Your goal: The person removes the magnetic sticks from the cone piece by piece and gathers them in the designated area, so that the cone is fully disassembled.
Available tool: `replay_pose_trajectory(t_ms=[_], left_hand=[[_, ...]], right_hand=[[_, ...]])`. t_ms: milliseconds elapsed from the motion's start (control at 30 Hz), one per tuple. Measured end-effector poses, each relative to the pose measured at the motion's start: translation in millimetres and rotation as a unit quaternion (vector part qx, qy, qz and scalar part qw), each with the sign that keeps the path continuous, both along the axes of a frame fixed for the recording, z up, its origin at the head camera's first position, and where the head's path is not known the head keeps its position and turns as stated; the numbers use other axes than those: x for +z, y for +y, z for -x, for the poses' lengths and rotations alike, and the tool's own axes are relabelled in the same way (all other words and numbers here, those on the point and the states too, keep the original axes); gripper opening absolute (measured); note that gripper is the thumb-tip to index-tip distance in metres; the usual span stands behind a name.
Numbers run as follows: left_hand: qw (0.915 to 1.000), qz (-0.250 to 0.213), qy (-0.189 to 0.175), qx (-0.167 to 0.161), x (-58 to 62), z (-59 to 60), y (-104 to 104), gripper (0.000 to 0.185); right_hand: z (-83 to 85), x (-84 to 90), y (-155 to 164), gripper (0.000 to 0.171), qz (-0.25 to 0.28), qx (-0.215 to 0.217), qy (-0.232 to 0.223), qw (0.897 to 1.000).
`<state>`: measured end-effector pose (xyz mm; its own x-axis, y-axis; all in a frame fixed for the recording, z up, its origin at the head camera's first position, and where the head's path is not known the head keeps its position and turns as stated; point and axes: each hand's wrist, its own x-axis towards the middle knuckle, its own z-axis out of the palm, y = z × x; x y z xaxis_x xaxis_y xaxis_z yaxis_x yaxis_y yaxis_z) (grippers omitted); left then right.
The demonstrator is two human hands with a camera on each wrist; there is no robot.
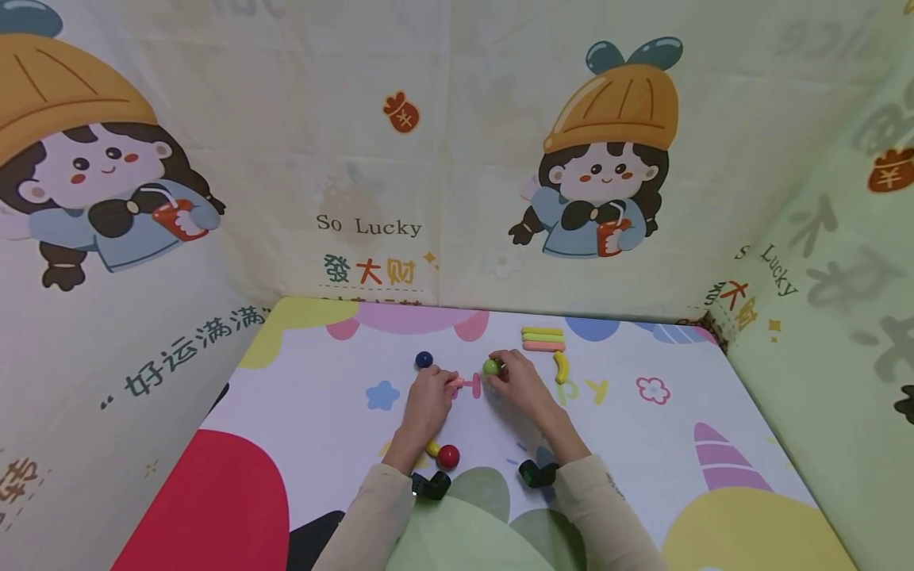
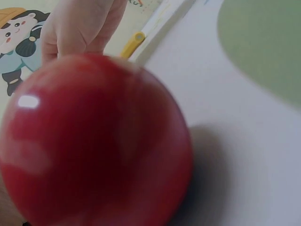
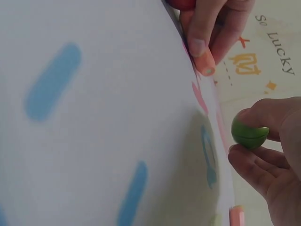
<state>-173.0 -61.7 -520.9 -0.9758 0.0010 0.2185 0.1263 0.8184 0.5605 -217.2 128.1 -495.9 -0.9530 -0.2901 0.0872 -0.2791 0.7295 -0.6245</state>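
My left hand [image 1: 427, 403] pinches a short salmon-orange stick [image 3: 205, 63] between thumb and fingers, low over the white printed mat. To its right, my right hand [image 1: 524, 385] holds a small green ball [image 3: 249, 133] with a pointed tip, gripped between thumb and fingertips. A dark blue ball [image 1: 424, 360] lies just beyond the left hand. Under the left wrist are a glossy red ball [image 1: 448, 457] and a yellow piece [image 1: 432, 448], partly hidden by the forearm. That red ball fills much of the left wrist view and covers most of the hand there.
Yellow and salmon sticks [image 1: 543, 339] lie side by side beyond the right hand, with a curved yellow piece [image 1: 562, 367] close by. Printed cloth walls [image 1: 457, 182] rise behind the table and at both sides. Colourful shapes and letters are printed on the mat [image 1: 336, 444].
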Motion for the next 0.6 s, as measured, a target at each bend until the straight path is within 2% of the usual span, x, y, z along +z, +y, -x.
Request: replay_pose_trajectory(t_ms=[367, 600], left_hand=[[0.9998, -0.007, 0.019, -0.004, -1.3, -1.7, 0, 0.028], [0.9999, -0.009, 0.012, 0.001, 0.0, -2.4, 0, 0.029]], right_hand=[[12.9, 4.8, 19, 0.042, -0.01, -0.033, 0.013, 0.999], [21.8, 4.2, 33, 0.041, 0.001, -0.04, 0.031, 0.999]])
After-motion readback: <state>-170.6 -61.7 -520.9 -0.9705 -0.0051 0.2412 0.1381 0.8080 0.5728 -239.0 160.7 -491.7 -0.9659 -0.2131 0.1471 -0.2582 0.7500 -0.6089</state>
